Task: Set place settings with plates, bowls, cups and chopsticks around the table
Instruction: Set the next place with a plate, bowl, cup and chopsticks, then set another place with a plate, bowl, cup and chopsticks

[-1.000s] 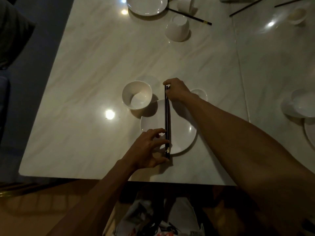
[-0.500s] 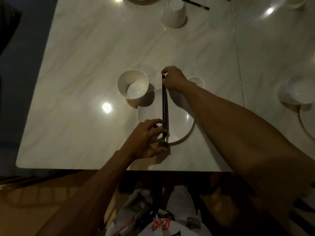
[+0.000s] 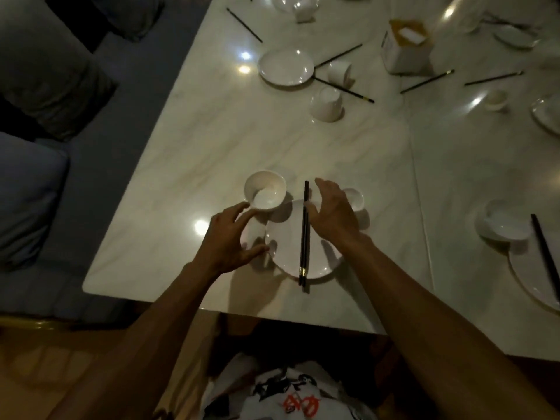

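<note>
A white plate (image 3: 288, 253) lies near the front edge of the marble table (image 3: 188, 165). A pair of dark chopsticks (image 3: 304, 234) lies straight across the plate, tips pointing away from me. A white bowl (image 3: 265, 190) stands at the plate's far left, and a small white cup (image 3: 354, 198) shows behind my right hand. My left hand (image 3: 228, 239) hovers left of the plate with fingers spread, holding nothing. My right hand (image 3: 331, 215) hovers just right of the chopsticks, fingers loose and empty.
Farther back lie another plate (image 3: 285, 67), an upturned cup (image 3: 327, 104), a second cup (image 3: 339, 72), loose chopsticks (image 3: 344, 90) and a tissue box (image 3: 406, 48). A bowl (image 3: 503, 221), plate and chopsticks sit at the right. A grey sofa (image 3: 45, 147) borders the left.
Both hands have let go of the chopsticks and drawn apart; the chopsticks now lie alone on the plate. My view has lifted, showing more of the far table.
</note>
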### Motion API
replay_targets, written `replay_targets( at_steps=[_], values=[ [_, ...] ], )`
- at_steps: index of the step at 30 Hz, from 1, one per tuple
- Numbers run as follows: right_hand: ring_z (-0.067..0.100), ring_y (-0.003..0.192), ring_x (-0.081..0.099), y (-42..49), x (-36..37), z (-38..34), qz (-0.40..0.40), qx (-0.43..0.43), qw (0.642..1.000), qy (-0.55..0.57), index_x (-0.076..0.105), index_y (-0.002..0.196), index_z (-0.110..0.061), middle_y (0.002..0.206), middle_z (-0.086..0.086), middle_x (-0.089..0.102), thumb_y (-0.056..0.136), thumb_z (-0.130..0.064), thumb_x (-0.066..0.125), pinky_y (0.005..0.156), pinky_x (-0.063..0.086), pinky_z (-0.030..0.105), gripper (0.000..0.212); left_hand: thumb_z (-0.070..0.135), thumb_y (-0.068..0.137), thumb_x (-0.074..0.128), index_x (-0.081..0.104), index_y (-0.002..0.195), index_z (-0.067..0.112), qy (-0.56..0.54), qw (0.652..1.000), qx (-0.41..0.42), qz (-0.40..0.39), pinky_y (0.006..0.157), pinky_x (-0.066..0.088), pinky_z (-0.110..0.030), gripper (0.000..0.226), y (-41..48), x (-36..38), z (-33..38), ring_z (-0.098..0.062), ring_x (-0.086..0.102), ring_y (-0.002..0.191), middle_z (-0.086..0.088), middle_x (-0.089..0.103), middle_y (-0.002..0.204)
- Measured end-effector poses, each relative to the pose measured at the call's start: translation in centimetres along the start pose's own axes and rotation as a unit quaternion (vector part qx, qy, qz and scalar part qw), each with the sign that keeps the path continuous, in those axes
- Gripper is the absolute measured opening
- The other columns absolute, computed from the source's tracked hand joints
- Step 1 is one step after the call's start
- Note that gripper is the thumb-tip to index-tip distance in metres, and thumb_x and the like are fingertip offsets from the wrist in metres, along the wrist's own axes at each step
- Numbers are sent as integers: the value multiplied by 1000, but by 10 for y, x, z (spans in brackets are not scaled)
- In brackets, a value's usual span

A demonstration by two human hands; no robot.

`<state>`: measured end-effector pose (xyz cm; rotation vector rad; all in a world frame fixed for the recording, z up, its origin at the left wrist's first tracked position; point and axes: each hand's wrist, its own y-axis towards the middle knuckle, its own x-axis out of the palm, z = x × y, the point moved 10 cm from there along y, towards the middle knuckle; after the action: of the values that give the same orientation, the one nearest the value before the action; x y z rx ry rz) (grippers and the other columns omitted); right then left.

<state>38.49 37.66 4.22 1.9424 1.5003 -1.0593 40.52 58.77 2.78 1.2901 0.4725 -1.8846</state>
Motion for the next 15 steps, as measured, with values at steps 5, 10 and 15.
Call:
replay_targets(
  at_steps=[5,10,15],
  values=[
    [32,143,22,-10,23,-22,-26,-40,993,-111,20,151,-12,156,16,23,96,-35,52,110,35,46,67,81,67,51,41,143,17,46,992,-115,2,107,36,-49,100,-15,-32,-70,-30,38,136,-12,41,149],
    [34,146,17,-12,47,-47,-37,-22,989,-141,17,151,-14,157,17,20,94,-40,53,111,35,49,72,79,68,51,39,144,15,41,988,-147,10,109,35,-49,100,-25,-55,-123,-30,35,139,-13,39,150],
    [32,144,21,6,84,-75,-35,-22,975,-219,17,152,-13,157,17,22,93,-44,49,117,21,51,74,64,75,67,33,147,15,18,989,-146,-24,109,34,-47,94,-23,-63,-194,-28,33,140,-9,36,153]
  ],
)
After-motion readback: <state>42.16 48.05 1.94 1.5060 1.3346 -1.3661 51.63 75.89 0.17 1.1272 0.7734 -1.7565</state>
